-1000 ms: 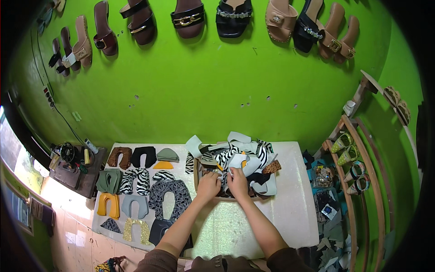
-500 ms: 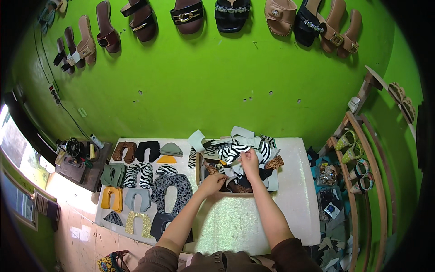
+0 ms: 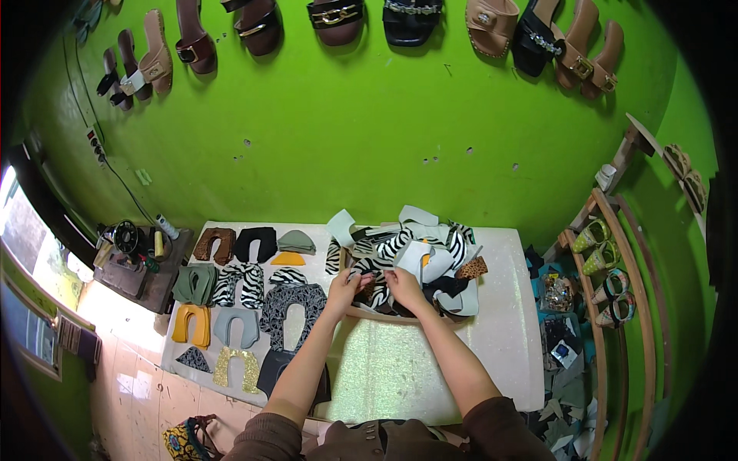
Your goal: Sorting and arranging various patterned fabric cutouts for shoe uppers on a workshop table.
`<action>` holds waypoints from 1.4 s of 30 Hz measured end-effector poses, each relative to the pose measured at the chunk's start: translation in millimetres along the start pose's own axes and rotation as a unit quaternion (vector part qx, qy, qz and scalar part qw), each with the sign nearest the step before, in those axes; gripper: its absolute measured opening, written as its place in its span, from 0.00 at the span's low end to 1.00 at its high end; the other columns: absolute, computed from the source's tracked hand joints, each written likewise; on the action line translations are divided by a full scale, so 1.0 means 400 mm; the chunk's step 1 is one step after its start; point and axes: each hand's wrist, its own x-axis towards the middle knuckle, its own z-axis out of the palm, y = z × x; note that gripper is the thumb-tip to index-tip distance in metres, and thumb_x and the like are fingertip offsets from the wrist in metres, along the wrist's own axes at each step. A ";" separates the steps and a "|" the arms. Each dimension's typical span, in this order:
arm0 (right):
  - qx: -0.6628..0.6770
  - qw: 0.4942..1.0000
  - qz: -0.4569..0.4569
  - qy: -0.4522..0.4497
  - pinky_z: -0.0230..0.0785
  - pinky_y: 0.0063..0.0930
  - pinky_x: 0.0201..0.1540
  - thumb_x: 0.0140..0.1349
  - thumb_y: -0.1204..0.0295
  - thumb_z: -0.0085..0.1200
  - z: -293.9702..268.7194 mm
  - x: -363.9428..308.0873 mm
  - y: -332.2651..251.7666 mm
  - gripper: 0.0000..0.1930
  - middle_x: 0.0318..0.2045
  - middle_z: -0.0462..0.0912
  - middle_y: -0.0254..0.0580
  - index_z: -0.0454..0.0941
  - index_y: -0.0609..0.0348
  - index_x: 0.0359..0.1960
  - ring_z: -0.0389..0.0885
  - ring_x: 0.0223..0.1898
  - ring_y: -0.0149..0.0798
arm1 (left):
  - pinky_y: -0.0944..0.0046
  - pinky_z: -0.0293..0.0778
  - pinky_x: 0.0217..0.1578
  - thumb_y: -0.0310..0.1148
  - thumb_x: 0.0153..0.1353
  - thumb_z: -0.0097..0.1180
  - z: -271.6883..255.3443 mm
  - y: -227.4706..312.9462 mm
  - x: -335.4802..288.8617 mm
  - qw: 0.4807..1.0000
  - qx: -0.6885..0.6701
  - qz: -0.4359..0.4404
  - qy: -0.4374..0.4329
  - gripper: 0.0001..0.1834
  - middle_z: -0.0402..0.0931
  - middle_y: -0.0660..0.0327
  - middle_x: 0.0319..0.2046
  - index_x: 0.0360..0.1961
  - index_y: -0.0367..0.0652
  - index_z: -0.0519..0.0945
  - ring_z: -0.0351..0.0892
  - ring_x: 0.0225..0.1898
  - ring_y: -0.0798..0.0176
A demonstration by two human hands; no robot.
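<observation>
A box (image 3: 369, 312) on the table is heaped with cut material scraps in zebra print, leopard print, grey, black and white. My left hand (image 3: 344, 292) is over the box's left side, fingers closed at a zebra-print scrap (image 3: 367, 266). Close to its right, my right hand (image 3: 404, 289) pinches at the same striped scrap, though its fingertips are partly hidden. Beyond my right hand, a pale scrap (image 3: 437, 263) with a yellow bit beside it lies on the heap. A leopard-print scrap (image 3: 472, 267) sticks out at the right end.
Left of the box, cut pieces lie in rows, among them zebra-print (image 3: 240, 286), yellow (image 3: 192, 326), grey (image 3: 237, 328) and glittery gold (image 3: 236, 370) ones. A small side table (image 3: 146, 265) stands at the left. Sandals hang on the green wall; a wooden rack (image 3: 615, 307) stands right.
My right hand has come down and left from the top of the heap toward my left hand, which has moved slightly up and left. The striped scraps have shifted, exposing a pale piece.
</observation>
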 end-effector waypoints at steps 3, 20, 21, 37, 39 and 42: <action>-0.170 0.984 -0.059 0.009 0.68 0.38 0.40 0.53 0.71 0.48 0.029 -0.008 0.011 0.11 0.32 0.77 0.50 0.74 0.65 0.35 0.74 0.37 0.54 | 0.74 0.71 0.38 0.28 0.63 0.39 -0.016 0.006 -0.008 0.998 0.020 0.026 0.045 0.10 0.75 0.54 0.40 0.41 0.34 0.69 0.76 0.39 0.67; -0.335 0.921 0.136 -0.145 0.64 0.40 0.50 0.43 0.61 0.61 0.131 0.012 0.003 0.31 0.51 0.62 0.53 0.64 0.61 0.49 0.65 0.52 0.51 | 0.71 0.72 0.41 0.31 0.63 0.39 -0.093 0.009 -0.033 0.993 -0.010 0.002 0.115 0.08 0.75 0.52 0.41 0.31 0.37 0.68 0.76 0.40 0.65; -0.322 0.924 0.146 -0.147 0.64 0.40 0.50 0.43 0.62 0.61 0.133 0.011 -0.006 0.31 0.53 0.60 0.53 0.63 0.60 0.49 0.64 0.53 0.51 | 0.71 0.72 0.42 0.31 0.62 0.39 -0.099 0.006 -0.033 0.993 -0.010 0.000 0.117 0.09 0.75 0.52 0.40 0.31 0.37 0.68 0.76 0.40 0.65; -0.248 0.951 0.115 -0.142 0.67 0.38 0.45 0.44 0.70 0.58 0.141 -0.012 0.009 0.33 0.47 0.61 0.62 0.57 0.54 0.54 0.72 0.42 0.60 | 0.71 0.71 0.40 0.31 0.63 0.39 -0.082 0.015 -0.027 0.993 -0.005 0.017 0.118 0.10 0.76 0.55 0.39 0.36 0.36 0.71 0.76 0.39 0.66; -0.212 0.971 0.072 -0.089 0.68 0.37 0.44 0.44 0.71 0.57 0.141 -0.006 0.024 0.30 0.45 0.65 0.61 0.60 0.55 0.52 0.73 0.41 0.57 | 0.72 0.71 0.39 0.31 0.63 0.39 -0.071 0.023 -0.018 0.994 -0.008 0.023 0.109 0.10 0.76 0.55 0.39 0.37 0.36 0.71 0.76 0.38 0.67; -0.111 0.993 0.000 -0.046 0.67 0.36 0.42 0.44 0.72 0.55 0.117 0.001 0.033 0.23 0.39 0.72 0.56 0.67 0.57 0.47 0.75 0.38 0.53 | 0.74 0.71 0.38 0.31 0.63 0.39 -0.068 0.032 -0.014 0.993 -0.021 0.030 0.108 0.10 0.76 0.56 0.39 0.37 0.36 0.71 0.76 0.38 0.68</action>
